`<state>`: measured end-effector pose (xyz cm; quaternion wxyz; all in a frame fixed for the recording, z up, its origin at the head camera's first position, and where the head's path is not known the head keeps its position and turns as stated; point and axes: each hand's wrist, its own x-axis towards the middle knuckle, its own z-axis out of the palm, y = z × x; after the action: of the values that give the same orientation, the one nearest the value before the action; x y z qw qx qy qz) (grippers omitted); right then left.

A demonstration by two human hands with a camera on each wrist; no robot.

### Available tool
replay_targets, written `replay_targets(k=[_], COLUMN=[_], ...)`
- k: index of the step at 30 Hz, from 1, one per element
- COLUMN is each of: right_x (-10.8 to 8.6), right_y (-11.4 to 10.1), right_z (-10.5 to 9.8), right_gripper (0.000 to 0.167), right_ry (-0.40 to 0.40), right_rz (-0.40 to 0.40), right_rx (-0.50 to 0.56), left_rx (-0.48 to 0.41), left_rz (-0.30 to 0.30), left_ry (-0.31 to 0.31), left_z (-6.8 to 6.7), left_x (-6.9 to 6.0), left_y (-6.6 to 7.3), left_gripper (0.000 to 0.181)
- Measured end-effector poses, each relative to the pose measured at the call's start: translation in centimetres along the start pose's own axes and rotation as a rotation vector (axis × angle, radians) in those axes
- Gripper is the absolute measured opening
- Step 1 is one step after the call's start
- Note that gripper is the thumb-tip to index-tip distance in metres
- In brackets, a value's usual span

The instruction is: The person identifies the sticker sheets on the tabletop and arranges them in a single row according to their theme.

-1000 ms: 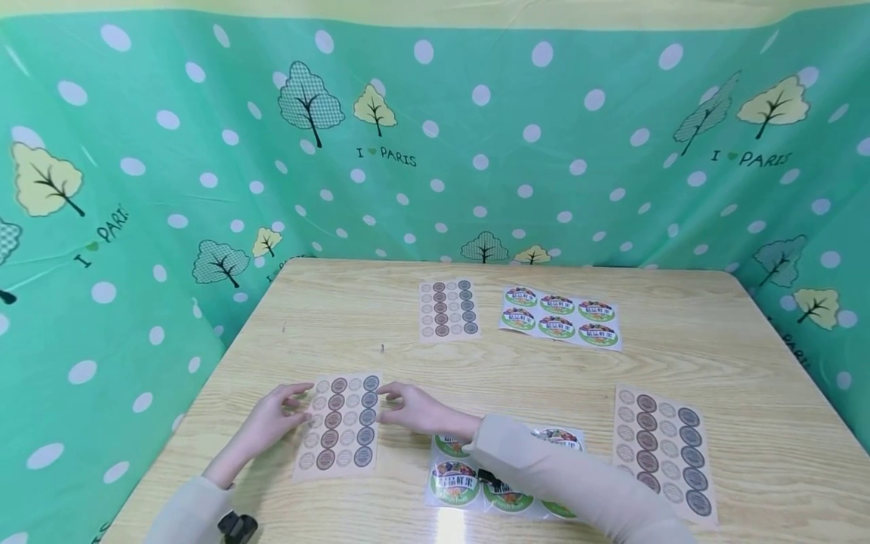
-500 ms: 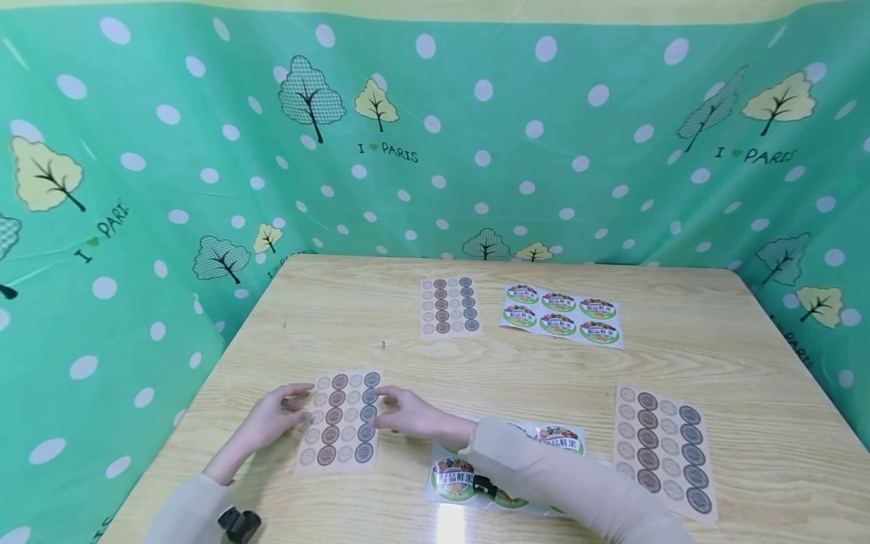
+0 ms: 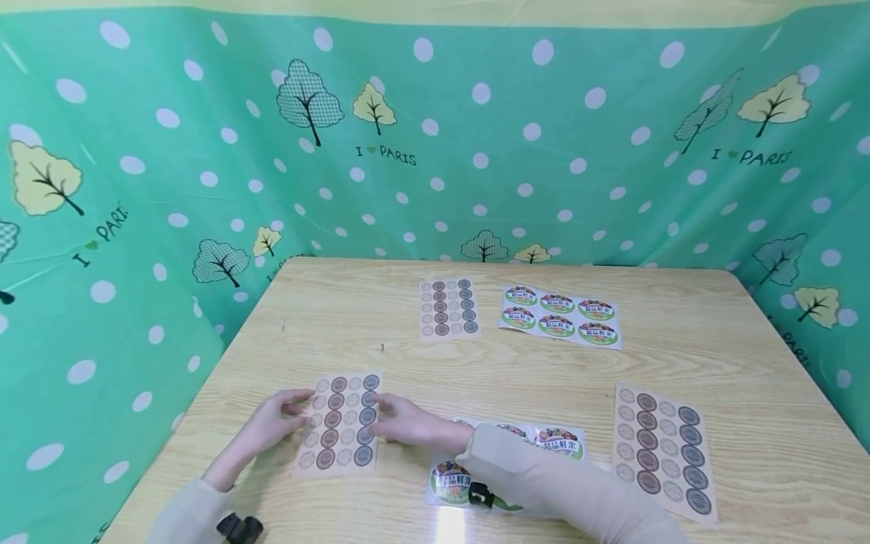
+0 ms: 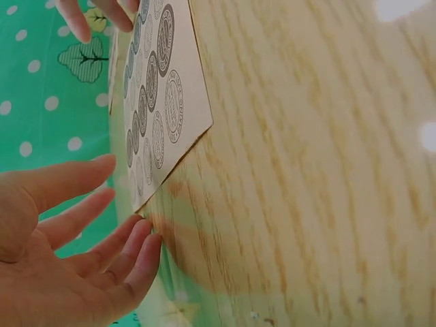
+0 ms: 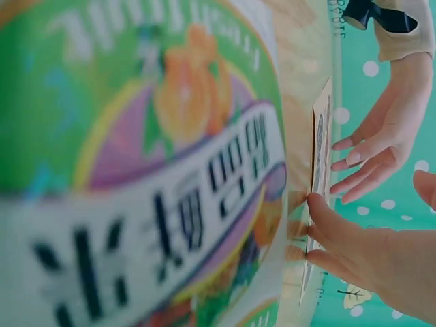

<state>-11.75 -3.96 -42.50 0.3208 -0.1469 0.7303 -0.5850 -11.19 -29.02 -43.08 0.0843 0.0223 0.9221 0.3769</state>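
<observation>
A pinkish sheet of round brown and grey stickers lies on the table at front left, between my two hands. My left hand is at its left edge, its fingertips touching or just beside the paper; in the left wrist view, that hand's fingers are loosely bent with nothing between them. At the right edge my right hand rests its fingertips on the outer grey column. In the right wrist view, the right hand's fingers are against the sheet. My right forearm covers part of a glossy sheet of oval fruit labels.
Another round-sticker sheet lies at the back, next to a second fruit-label sheet. A third round-sticker sheet is at front right. A green dotted curtain surrounds the wooden table.
My right hand has slid slightly left and down, from the sheet's right edge onto its grey column. The left hand and the sheets have hardly moved.
</observation>
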Motion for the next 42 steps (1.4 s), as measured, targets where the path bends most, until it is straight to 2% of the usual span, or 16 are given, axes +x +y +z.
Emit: replay_targets(k=[8,12,17,23,31,38,42], right_x=[0.1,0.2,0.3,0.3,0.3,0.2,0.5], right_y=[0.2,0.2,0.2,0.4,0.4,0.3,0.1], right_z=[0.5,0.5,0.4,0.3,0.4,0.6,0.5], right_gripper=[0.066,0.066,0.063,0.06,0.061,0.06,0.06], right_ry=[-0.001,0.003,0.02,0.035,0.058,0.061,0.088], right_rz=[0.004,0.007,0.024,0.038,0.055,0.04,0.045], right_rx=[0.1,0.124,0.167,0.225,0.222,0.233,0.239], left_rx=[-0.029,-0.104,-0.232,-0.428,-0.638,-0.77,-0.792], left_rz=[-0.049,-0.083,-0.132,-0.215,-0.308,-0.317,-0.292], left_ry=[0.021,0.035,0.066,0.08,0.089,0.055,0.022], left_z=[0.4,0.6,0.7,0.5,0.3,0.3,-0.1], left_x=[0.0,0.1,0.4,0.7,0.9,1.4,1.5], left_y=[0.2,0.3,0.0,-0.5,-0.7,-1.0,-1.0], left_gripper=[0.048,0.047,0.046,0.052,0.058,0.059,0.058])
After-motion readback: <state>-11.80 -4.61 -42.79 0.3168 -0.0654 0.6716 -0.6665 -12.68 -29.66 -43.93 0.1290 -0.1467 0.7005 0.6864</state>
